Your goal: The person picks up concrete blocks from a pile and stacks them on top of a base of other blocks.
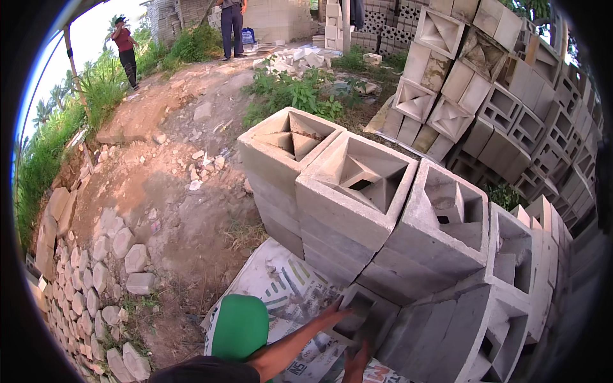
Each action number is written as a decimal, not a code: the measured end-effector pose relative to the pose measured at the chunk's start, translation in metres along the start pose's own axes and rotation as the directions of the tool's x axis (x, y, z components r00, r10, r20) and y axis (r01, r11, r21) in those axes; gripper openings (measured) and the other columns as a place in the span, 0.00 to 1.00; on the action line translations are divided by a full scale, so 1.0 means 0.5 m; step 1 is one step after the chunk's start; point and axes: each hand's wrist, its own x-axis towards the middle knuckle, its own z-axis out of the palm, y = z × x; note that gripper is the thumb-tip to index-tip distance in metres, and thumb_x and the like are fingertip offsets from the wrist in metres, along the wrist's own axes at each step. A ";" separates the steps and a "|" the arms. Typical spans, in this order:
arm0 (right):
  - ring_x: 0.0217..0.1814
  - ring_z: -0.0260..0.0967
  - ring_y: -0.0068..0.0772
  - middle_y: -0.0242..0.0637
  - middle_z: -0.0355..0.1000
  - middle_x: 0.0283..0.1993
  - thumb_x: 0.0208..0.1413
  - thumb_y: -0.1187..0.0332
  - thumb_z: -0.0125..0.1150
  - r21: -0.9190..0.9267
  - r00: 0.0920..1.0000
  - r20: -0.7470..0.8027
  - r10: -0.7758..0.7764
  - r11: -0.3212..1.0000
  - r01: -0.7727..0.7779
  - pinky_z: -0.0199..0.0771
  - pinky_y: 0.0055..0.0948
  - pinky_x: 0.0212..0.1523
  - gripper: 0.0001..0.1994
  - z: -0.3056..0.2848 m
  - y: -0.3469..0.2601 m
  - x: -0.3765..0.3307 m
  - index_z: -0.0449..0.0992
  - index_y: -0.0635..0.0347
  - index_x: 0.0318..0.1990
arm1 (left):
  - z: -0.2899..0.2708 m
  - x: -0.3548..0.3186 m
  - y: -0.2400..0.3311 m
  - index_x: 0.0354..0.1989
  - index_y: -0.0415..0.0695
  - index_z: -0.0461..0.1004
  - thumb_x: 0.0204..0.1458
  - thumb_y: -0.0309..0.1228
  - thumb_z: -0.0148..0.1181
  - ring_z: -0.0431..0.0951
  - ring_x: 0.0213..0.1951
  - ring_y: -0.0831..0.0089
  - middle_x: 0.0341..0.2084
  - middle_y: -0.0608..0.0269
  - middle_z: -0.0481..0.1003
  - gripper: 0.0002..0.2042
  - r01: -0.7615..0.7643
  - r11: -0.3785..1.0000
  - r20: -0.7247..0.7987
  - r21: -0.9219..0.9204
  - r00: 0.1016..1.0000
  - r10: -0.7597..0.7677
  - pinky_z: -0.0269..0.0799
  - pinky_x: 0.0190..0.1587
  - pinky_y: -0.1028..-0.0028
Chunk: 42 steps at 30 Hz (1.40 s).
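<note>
The left hand (pixel 337 314) and right hand (pixel 357 357) are gripping a grey block (pixel 364 319), fingers curled around its edges. It is leaning on the block pile (pixel 357 198), over printed sacks (pixel 281 287).

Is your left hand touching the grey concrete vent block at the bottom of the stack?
Touching. The head view shows the left hand resting on the grey concrete vent block's top edge, fingers over its hollow.

Three decorative concrete blocks (pixel 357 175) top the near stack (stacks behind are too many to count); two people (pixel 126 48) stand uphill; one green cap (pixel 240 327).
</note>
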 end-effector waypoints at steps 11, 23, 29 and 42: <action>0.60 0.54 0.43 0.40 0.54 0.61 0.52 0.44 0.55 -0.306 0.990 -0.038 0.137 0.941 -0.142 0.57 0.51 0.56 0.35 0.042 -0.051 -0.126 0.55 0.53 0.63 | 0.017 -0.097 0.089 0.61 0.41 0.56 0.48 0.57 0.51 0.73 0.47 0.52 0.44 0.42 0.73 0.38 0.123 0.827 -0.201 0.549 0.980 -0.012 0.68 0.48 0.61; 0.36 0.70 0.37 0.36 0.69 0.28 0.54 0.59 0.55 -0.559 0.907 0.015 0.420 0.756 -0.341 0.74 0.46 0.37 0.13 0.012 -0.142 -0.801 0.70 0.61 0.32 | 0.207 -0.863 0.224 0.40 0.50 0.79 0.45 0.51 0.57 0.79 0.30 0.68 0.30 0.62 0.80 0.21 0.550 0.781 -0.410 0.297 0.812 -0.416 0.72 0.35 0.72; 0.32 0.70 0.32 0.32 0.66 0.23 0.49 0.68 0.62 -0.572 0.948 0.021 0.319 0.781 -0.250 0.76 0.42 0.32 0.07 0.116 -0.276 -1.087 0.70 0.59 0.28 | 0.141 -1.021 0.641 0.25 0.49 0.80 0.32 0.43 0.70 0.77 0.23 0.72 0.20 0.63 0.78 0.14 0.526 0.832 -0.441 0.177 0.798 -0.411 0.72 0.30 0.73; 0.25 0.68 0.25 0.33 0.68 0.24 0.44 0.61 0.70 -0.883 0.860 0.299 0.413 0.461 0.086 0.75 0.26 0.30 0.15 0.378 -0.545 -1.298 0.71 0.62 0.24 | -0.107 -1.286 1.016 0.10 0.40 0.68 0.36 0.52 0.67 0.70 0.15 0.67 0.08 0.58 0.69 0.26 0.362 0.929 -0.877 0.081 0.469 -0.106 0.66 0.23 0.65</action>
